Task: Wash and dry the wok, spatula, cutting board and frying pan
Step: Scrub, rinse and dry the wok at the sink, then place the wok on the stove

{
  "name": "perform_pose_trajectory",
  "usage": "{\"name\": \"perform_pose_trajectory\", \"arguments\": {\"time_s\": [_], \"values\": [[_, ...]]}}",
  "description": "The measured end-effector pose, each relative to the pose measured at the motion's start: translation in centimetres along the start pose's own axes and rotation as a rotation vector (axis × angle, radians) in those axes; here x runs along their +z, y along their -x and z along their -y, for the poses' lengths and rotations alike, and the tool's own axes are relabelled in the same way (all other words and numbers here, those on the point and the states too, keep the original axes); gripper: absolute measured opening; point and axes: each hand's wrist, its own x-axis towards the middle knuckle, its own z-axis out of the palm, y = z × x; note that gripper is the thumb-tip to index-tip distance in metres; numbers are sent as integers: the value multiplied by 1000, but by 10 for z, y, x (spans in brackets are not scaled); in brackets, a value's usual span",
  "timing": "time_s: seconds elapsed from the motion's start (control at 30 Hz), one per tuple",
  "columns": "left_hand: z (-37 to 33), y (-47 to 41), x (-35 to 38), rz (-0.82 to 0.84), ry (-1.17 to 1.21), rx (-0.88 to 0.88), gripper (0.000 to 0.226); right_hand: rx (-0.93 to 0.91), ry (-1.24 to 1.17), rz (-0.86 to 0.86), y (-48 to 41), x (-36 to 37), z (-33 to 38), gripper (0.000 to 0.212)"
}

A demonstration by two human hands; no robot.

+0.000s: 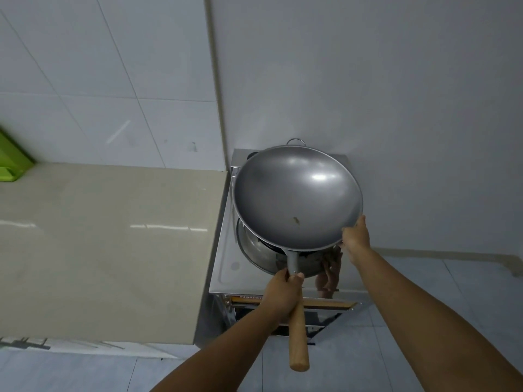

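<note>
Two grips carry the wok (297, 193), which hangs tilted just above the steel stove (226, 267), at 3 o'clock from the beige worktop (113, 236). The left grip (283, 295) is closed round the handle (298, 340) at the wok's 6 o'clock, right where the metal neck meets the wood. Most of the wood sticks out free below it. The right grip (356, 236) holds the rim at about 4 o'clock; how its fingers lie underneath I cannot tell.

I judge the wok to be stiff metal, with its weight in the bowl, so it would pull downward if held by the handle alone. The second hold on the rim seems wise. The inside is smooth and shiny, so it is probably slippery when wet, while the wood should give good friction. One small brown speck (295, 220) sits low in the bowl. A small loop (295, 141) at 12 o'clock offers another place to take hold.
</note>
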Motion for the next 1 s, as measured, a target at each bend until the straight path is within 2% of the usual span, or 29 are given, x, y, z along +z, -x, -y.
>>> {"name": "perform_pose_trajectory", "arguments": {"time_s": [0.2, 0.3, 0.43, 0.57, 0.7, 0.87, 1.0], "values": [[-5, 0, -9, 10, -103, -3, 26, -72, 139, -67, 26, 13, 3, 62], [-14, 0, -18, -38, -253, 57, 32, -49, 418, -57, 41, 17, 3, 68], [-16, 0, -53, -210, -445, 70, 46, -244, 783, -6, 67, 23, 4, 69], [-5, 4, -107, -384, -619, 8, 57, -454, 938, 125, 96, 55, 17, 65], [8, 26, -162, -483, -741, -59, 58, -616, 1034, 297, 133, 105, 35, 61], [47, 55, -224, -569, -792, -184, 58, -708, 1114, 522, 187, 176, 47, 59], [84, 85, -275, -618, -812, -241, 55, -685, 1167, 685, 230, 228, 51, 58]]}}
